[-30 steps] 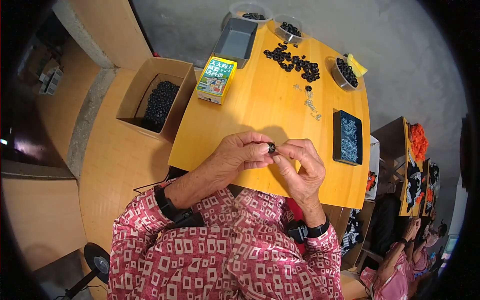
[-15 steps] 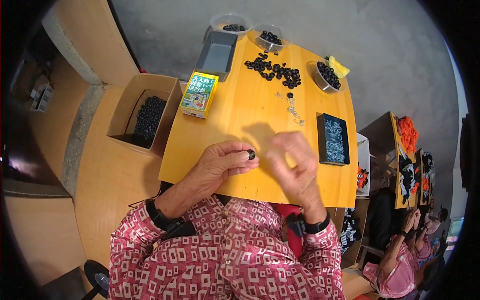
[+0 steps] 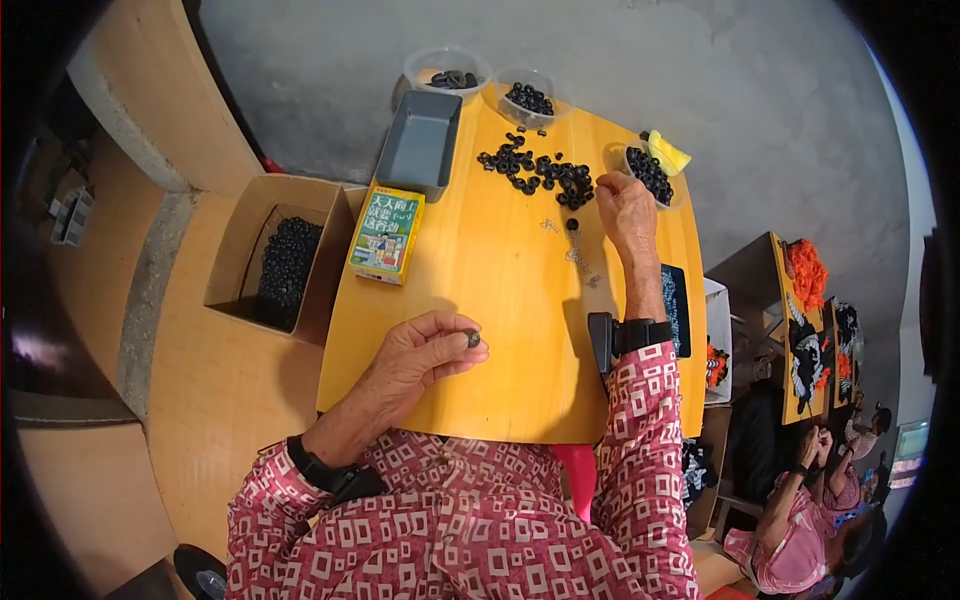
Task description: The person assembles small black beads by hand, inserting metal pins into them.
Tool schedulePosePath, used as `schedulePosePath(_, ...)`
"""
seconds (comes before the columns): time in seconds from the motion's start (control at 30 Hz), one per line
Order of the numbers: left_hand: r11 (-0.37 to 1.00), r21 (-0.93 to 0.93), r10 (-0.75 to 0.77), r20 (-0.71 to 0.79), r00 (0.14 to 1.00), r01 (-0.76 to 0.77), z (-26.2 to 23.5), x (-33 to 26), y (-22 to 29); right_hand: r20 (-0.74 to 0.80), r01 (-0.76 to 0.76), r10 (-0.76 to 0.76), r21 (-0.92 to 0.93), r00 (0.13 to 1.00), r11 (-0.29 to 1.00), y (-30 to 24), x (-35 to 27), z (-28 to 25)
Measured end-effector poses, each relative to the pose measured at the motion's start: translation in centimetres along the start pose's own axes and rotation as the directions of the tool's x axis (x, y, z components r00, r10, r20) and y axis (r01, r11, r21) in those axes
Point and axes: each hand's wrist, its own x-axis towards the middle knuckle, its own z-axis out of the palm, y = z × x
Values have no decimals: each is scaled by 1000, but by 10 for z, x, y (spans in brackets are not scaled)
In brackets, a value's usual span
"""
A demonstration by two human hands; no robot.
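Observation:
Above the near part of the table, my left hand [image 3: 425, 350] pinches a small round black part [image 3: 472, 338] between thumb and fingers. My right hand [image 3: 630, 215] is stretched far over the table, between a loose pile of black rings [image 3: 545, 175] and a clear bowl of black rings [image 3: 650, 175]. Its fingers are curled together at the tips; whatever they hold is too small to make out. Small clear pieces [image 3: 580, 262] are scattered left of my right forearm. A dark tray of small clear pieces [image 3: 676, 300] is partly hidden behind that forearm.
On the yellow table [image 3: 500, 400] stand a grey tray [image 3: 418, 145], a yellow-green box [image 3: 386, 235] and two clear bowls [image 3: 447, 72] at the far edge. A yellow cloth [image 3: 668, 153] touches the right bowl. Left stands a cardboard box [image 3: 275, 255] of black parts. People work at the right.
My right hand has moved from beside the left hand out to the far right of the table. My left hand keeps the black part, a little lower and further left in view.

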Motion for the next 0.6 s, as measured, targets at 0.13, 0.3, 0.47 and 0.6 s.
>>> schedulePosePath(0.13, 1000, 17, 8, 6, 1000, -9, -3, 5, 11, 17, -39, 38, 24, 999, 999, 9, 10, -1)
schedulePosePath(0.3, 1000, 9, -5, 21, 1000, 4, -9, 12, 23, 26, 46, -50, 118, 998, 992, -1, 14, 7)
schedulePosePath(0.47, 996, 24, -86, -10, 996, 86, -16, 18, 17, 7, 200, -201, 74, 979, 977, -31, 34, 30)
schedulePosePath(0.6, 996, 14, -84, 29, 996, 83, -16, 16, 15, 15, 383, -383, 14, 924, 924, -38, 51, 53)
